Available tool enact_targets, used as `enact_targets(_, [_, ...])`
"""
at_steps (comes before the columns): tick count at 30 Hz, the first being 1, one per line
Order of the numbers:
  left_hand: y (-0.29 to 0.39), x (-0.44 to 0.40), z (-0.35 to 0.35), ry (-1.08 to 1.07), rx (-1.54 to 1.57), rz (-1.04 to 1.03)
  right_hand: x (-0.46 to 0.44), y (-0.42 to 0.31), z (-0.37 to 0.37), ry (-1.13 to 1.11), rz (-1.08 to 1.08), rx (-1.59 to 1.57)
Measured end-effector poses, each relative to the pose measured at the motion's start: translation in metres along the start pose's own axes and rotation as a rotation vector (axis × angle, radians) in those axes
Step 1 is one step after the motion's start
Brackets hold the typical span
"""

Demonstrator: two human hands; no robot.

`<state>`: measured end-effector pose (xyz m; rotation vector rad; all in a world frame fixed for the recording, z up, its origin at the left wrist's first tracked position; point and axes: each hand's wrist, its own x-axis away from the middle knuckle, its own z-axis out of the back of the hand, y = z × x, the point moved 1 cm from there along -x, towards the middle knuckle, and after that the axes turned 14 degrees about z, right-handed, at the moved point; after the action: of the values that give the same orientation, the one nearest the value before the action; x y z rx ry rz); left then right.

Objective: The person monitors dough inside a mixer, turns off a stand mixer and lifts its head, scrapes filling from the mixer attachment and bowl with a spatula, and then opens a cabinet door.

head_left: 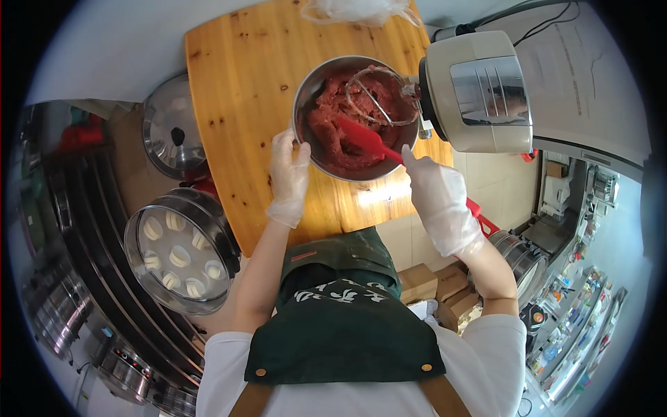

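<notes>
A metal mixing bowl (pixel 300 104) stands on the wooden table with reddish minced meat (pixel 330 125) in it. My left hand (pixel 288 174), in a clear plastic glove, grips the bowl's near left side with the thumb by the rim. Gloved as well, my right hand (pixel 438 198) is closed round the handle of a red spatula (pixel 361 137), whose blade lies in the meat. The wire beater (pixel 354 101) of a stand mixer (pixel 479 94) reaches over the bowl from the right, with meat stuck to it. My right fingers partly hide the spatula's handle.
The wooden table (pixel 236 90) carries a clear plastic bag (pixel 358 8) at its far edge. Left of it are a steamer (pixel 177 250) holding several pale buns and a domed metal lid (pixel 170 125). Cardboard boxes (pixel 451 285) sit on the floor to the right.
</notes>
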<state>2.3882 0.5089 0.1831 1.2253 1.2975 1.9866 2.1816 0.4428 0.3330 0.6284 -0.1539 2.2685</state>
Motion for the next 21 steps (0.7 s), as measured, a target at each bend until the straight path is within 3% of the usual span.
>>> enact_targets(3, [-0.001, -0.001, 0.003, -0.003, -0.064, -0.032, -0.004, -0.017, 0.005, 0.098, -0.038, 0.160])
enact_targets(5, [0.000, 0.001, 0.001, 0.005, -0.069, -0.028, -0.033, -0.028, -0.026, 0.211, 0.101, 0.213])
enact_targets(9, [-0.001, -0.001, 0.003, -0.024, -0.060, -0.041, -0.061, -0.031, -0.045, 0.282, 0.123, 0.266])
enact_targets(13, [-0.003, 0.000, 0.004, -0.005, -0.034, -0.010, -0.028, -0.043, -0.007, 0.215, 0.008, 0.287])
enact_targets(16, [-0.007, -0.001, 0.003, 0.012, -0.030, -0.041, -0.046, -0.030, -0.023, 0.197, 0.219, 0.138])
enact_targets(19, [-0.009, -0.006, 0.002, 0.019, -0.043, -0.095, -0.042, -0.018, 0.011, 0.037, 0.125, 0.086])
enact_targets(21, [-0.013, -0.002, 0.004, 0.028, -0.048, -0.099, -0.030, -0.014, 0.039, 0.062, 0.187, 0.012])
